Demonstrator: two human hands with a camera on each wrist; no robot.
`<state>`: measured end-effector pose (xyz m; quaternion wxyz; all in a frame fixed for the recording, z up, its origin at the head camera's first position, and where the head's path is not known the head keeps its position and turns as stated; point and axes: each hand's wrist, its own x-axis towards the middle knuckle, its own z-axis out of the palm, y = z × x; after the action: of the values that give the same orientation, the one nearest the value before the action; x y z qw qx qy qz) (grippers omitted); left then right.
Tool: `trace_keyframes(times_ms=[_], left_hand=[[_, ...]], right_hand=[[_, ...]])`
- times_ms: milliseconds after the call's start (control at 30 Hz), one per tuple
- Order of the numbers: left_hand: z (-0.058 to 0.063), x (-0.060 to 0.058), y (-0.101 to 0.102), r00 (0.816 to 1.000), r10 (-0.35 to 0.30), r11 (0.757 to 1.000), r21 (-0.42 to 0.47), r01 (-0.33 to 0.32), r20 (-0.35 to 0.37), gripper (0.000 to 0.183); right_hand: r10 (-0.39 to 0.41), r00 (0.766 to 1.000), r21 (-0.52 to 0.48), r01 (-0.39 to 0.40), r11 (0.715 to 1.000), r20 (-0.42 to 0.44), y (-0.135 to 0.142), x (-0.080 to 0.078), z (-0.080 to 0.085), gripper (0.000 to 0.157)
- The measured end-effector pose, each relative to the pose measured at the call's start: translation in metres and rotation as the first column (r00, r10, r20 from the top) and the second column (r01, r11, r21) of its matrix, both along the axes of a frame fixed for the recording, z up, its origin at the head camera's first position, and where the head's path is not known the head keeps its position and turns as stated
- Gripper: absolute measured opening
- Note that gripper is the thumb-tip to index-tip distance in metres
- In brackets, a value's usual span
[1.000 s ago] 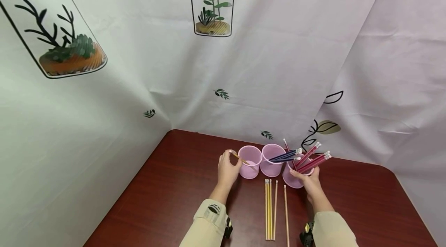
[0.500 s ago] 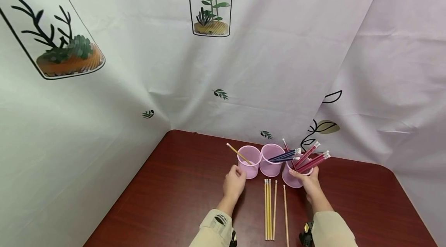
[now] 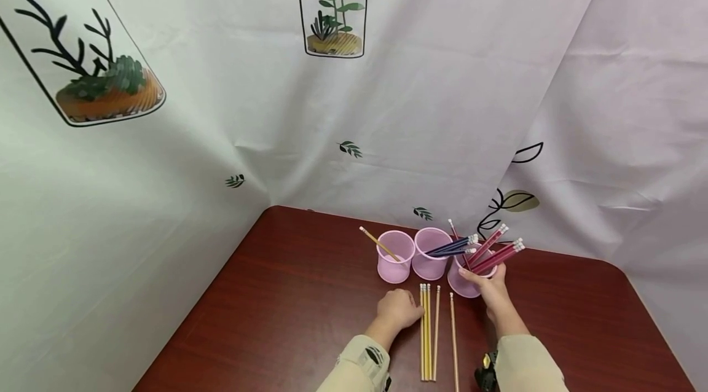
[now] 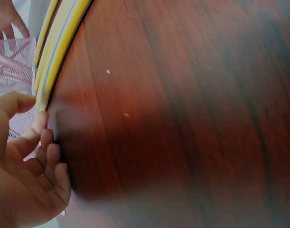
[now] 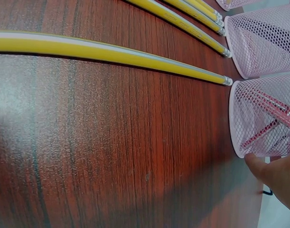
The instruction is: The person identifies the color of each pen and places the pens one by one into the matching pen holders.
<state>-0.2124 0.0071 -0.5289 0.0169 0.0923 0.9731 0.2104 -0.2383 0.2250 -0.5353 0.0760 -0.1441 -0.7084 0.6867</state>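
My left hand is at the upper end of a row of yellow pencils lying on the table. In the left wrist view its thumb and index finger pinch the end of a yellow pencil. My right hand grips the right pink mesh cup, which holds several red pencils. One yellow pencil leans in the left pink cup. Dark blue pencils lean in the middle pink cup.
Two more pencils lie apart to the right of the row, the farther one nearest the right forearm. The three cups stand side by side toward the back of the dark red table. A printed white cloth hangs behind.
My left hand has let go of a yellow pencil, which now leans in the left cup. It has then moved down and right to the pencil row. The right hand stays on its cup.
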Motion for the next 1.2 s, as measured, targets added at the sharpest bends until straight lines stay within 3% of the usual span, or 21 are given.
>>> trace_keyframes(times_ms=[100,200,300,467,733,967,1033,1200], left_hand=[[0.002,0.001,0.004,1.000,-0.025,0.996,-0.089,0.025,0.006,0.027],[0.004,0.001,0.007,0.999,-0.031,0.992,-0.123,0.035,0.028,0.029],[0.005,0.000,0.009,0.998,-0.025,0.992,-0.126,0.032,0.060,0.034],[0.007,-0.002,0.011,0.994,-0.007,0.995,-0.099,0.018,0.106,0.037],[0.011,-0.004,0.011,0.991,0.000,0.997,-0.082,0.011,0.132,0.038],[0.013,-0.004,0.012,0.991,0.000,0.995,-0.097,0.013,0.137,0.039],[0.013,-0.004,0.013,0.991,-0.001,0.995,-0.102,0.015,0.137,0.040],[0.014,-0.003,0.012,0.993,-0.010,0.994,-0.107,0.022,0.119,0.037]], right_hand=[[0.002,1.000,-0.001,-0.002,1.000,0.016,0.003,-0.003,-0.004,0.102],[0.012,1.000,0.001,-0.012,1.000,0.005,-0.001,0.003,0.008,0.100],[0.008,1.000,-0.013,-0.008,1.000,0.016,-0.007,0.011,0.024,0.097],[0.015,0.999,-0.023,-0.014,1.000,0.029,-0.009,0.014,0.030,0.093],[0.013,1.000,-0.018,-0.013,1.000,-0.004,-0.008,0.010,0.022,0.099],[-0.003,1.000,-0.004,0.003,1.000,-0.007,0.001,0.000,-0.002,0.103],[0.007,1.000,0.005,-0.007,1.000,-0.015,-0.001,0.002,0.001,0.104],[0.015,0.999,0.000,-0.015,1.000,0.036,-0.010,0.012,0.026,0.097]])
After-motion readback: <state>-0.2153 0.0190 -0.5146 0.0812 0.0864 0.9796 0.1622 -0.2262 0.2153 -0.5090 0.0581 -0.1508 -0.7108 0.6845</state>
